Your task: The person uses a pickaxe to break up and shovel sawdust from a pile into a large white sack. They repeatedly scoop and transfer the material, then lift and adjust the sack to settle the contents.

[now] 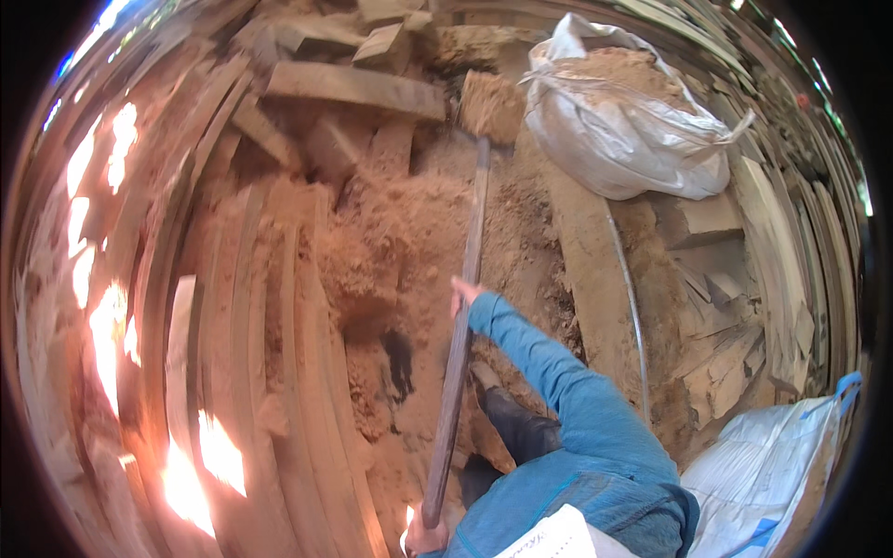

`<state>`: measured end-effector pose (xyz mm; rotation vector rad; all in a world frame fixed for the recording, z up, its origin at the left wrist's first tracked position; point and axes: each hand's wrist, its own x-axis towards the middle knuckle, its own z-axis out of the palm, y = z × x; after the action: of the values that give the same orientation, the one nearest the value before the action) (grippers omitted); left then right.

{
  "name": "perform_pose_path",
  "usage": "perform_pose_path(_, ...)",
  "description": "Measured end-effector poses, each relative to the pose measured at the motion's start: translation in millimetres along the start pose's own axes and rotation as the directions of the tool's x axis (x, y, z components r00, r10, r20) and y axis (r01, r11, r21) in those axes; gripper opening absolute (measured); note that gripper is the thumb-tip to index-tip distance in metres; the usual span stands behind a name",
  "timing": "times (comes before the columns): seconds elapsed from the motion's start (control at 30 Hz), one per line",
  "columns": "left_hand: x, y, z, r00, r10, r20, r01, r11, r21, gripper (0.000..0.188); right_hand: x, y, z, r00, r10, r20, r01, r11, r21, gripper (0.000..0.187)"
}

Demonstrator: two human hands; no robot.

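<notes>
A shovel [456,372] with a long wooden handle slants from the bottom edge up to the far middle. Its far end [493,107] looks covered with brown sawdust, so the blade's shape is hard to make out. My right hand [468,293], in a blue sleeve, is closed round the middle of the handle. Lower down, my left hand [426,536] wraps the near end of the handle, partly cut off by the picture's edge. Beside the shovel's far end stands a white sack [633,139] with its mouth open, filled with sawdust.
Loose sawdust [400,223] covers the ground, with a dark hollow [372,321] near the handle. Long planks [279,372] lie at left; a thick beam [358,90] lies at the back. A thin rod [628,288] and another white sack [758,456] are at right.
</notes>
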<state>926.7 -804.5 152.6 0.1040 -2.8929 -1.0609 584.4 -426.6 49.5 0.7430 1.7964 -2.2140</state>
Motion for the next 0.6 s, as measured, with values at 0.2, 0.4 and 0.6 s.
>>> perform_pose_path(0.2, 143, 166, 68, 0.927, 0.358, 0.110, -0.334, 0.923, -0.193, 0.051, 81, -218, -169, 0.991, -0.107, 0.075, 0.008, 0.622, 0.783, 0.043)
perform_pose_path(0.4, 206, 266, 142, 0.870, 0.493, 0.024, -0.491, 0.869, -0.056, 0.055, 110, -315, -245, 0.928, -0.105, -0.358, 0.272, 0.846, 0.458, 0.043)
perform_pose_path(0.6, 204, 157, 141, 0.921, 0.380, 0.087, -0.364, 0.918, -0.155, 0.049, 72, -231, -173, 0.975, -0.170, -0.143, 0.216, 0.872, 0.440, 0.042)
